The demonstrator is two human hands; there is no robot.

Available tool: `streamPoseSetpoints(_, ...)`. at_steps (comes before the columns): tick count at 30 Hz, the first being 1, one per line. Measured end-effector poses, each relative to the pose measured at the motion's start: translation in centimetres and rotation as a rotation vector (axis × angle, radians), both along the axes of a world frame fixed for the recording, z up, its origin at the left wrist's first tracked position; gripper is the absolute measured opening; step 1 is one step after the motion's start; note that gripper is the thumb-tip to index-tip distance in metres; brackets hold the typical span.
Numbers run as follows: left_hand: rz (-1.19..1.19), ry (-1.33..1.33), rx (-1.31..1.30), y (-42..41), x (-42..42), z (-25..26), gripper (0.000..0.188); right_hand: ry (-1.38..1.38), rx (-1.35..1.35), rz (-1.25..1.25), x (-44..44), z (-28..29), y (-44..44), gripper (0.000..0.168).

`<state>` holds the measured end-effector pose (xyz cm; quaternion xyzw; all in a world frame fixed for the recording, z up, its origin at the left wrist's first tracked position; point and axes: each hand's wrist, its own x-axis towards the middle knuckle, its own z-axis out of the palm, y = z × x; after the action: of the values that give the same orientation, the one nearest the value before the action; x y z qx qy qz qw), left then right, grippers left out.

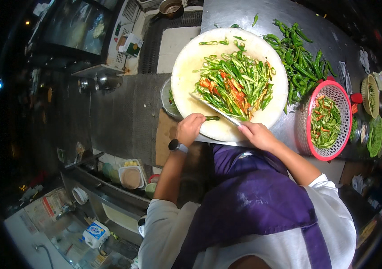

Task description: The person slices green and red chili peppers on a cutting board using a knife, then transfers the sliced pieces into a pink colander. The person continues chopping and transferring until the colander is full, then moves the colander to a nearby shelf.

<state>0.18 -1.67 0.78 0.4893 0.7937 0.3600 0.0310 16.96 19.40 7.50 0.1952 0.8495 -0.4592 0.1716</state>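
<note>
A thick round cutting board [185,74] lies before me, with a heap of sliced green and red chili peppers [241,79] on it. My right hand [258,134] grips a kitchen knife [215,109], its blade slanting up and left along the heap's near edge. At the board's lower left rim, my left hand [191,126] holds a dark green chili pepper [213,118] by one end. The pepper's free end points toward the blade. My fingers partly hide the knife's handle. A few cut pieces [209,43] lie apart near the board's far edge.
Whole green chili peppers [298,64] are piled on the steel table [231,13] right of the board. A pink-rimmed plastic basket [312,134] with sliced peppers stands nearer me. A bowl [165,97] is partly under the board's left edge. A sink area with containers [131,176] is lower left.
</note>
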Motion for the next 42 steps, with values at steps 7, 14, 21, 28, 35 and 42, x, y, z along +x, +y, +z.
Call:
streamPoseSetpoints(7,-0.065,0.088,-0.008,-0.4,0.2,-0.7,0.008,0.033,0.011,0.111,-1.2,-0.8,-1.2,0.044)
streamPoseSetpoints(14,-0.074,0.117,-0.013,-1.0,0.6,-0.6,0.01,-0.059,0.014,0.175,-1.0,2.0,-0.1,0.044)
streamPoseSetpoints(21,-0.076,0.078,0.018,-0.7,0.6,0.0,0.01,-0.06,-0.007,0.156,-3.0,0.8,-1.0,0.045)
streamPoseSetpoints(28,-0.021,0.04,0.115,-1.2,0.9,-1.5,0.006,-0.045,-0.157,0.112,-2.6,-2.1,-0.7,0.047)
streamPoseSetpoints(35,0.71,-0.239,-0.204,-2.3,-6.5,-3.1,0.006,-0.103,-0.172,0.157,3.3,-2.9,3.5,0.043)
streamPoseSetpoints(42,0.309,-0.022,0.138,12.9,-9.1,6.9,0.022,-0.047,-0.055,0.005,2.9,-1.6,3.3,0.047)
